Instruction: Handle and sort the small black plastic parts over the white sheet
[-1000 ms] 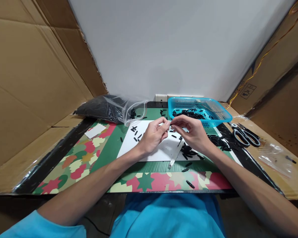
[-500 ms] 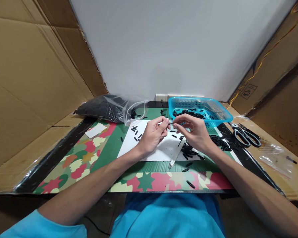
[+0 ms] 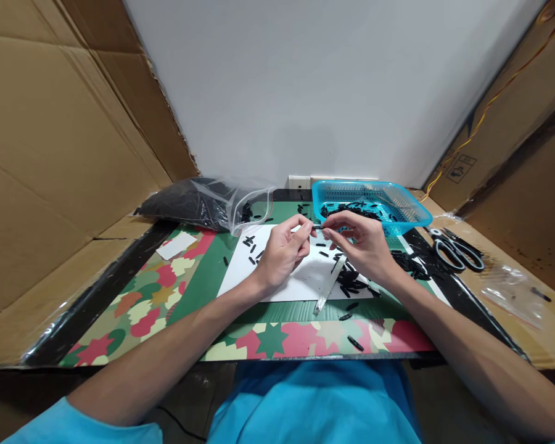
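A small dark slender piece (image 3: 319,227) spans the short gap between my two hands, above the white paper (image 3: 235,280). My left hand (image 3: 287,250) pinches its left end between thumb and fingers. At the other end, the fingertips of my right hand (image 3: 358,240) close on it. Its exact kind is too small to make out. Below my right hand lies a heap of similar black pieces (image 3: 349,282), beside a clear narrow strip (image 3: 329,287) that slants across the paper's front edge. More black pieces (image 3: 254,253) are scattered to the left.
A blue plastic basket (image 3: 419,216) with black pieces stands at the back right. Scissors (image 3: 457,253) and a clear bag (image 3: 513,296) lie on cardboard at the right. A zip bag full of black material (image 3: 185,203) sits back left. Cardboard walls (image 3: 74,123) flank both sides.
Both hands stay almost in place, still pinching the small dark piece, which shows slightly more between the fingertips. The whole view has shifted very slightly.
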The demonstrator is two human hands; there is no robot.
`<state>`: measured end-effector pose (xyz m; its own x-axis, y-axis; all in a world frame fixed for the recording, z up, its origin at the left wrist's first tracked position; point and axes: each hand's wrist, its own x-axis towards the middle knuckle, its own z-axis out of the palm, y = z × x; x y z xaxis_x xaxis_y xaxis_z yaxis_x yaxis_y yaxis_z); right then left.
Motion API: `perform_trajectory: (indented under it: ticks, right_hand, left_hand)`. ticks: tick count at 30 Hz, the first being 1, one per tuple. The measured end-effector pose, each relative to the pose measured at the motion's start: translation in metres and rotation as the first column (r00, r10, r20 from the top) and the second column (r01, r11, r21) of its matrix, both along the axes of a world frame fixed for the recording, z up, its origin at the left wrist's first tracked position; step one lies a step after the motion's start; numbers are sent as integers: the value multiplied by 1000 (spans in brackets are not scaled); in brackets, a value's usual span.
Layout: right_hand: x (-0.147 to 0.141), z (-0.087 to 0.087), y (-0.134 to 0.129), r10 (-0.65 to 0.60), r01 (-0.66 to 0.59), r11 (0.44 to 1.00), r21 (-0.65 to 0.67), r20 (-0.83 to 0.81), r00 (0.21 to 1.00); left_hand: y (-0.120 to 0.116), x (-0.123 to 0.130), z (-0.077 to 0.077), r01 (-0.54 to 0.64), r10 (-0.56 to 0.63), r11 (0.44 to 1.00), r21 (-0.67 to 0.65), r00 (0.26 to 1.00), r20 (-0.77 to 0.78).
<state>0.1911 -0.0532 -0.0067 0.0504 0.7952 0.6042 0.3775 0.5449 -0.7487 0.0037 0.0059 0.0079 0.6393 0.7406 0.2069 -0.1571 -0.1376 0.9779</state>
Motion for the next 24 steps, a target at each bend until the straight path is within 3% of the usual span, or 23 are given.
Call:
perform_trajectory:
  ticks: [24]
  right_hand:
    - [-3,2,-2,27,-28,998,-62,-7,1000]
  left_hand:
    - [2,-1,-3,28,-28,1000,8,1000,-10]
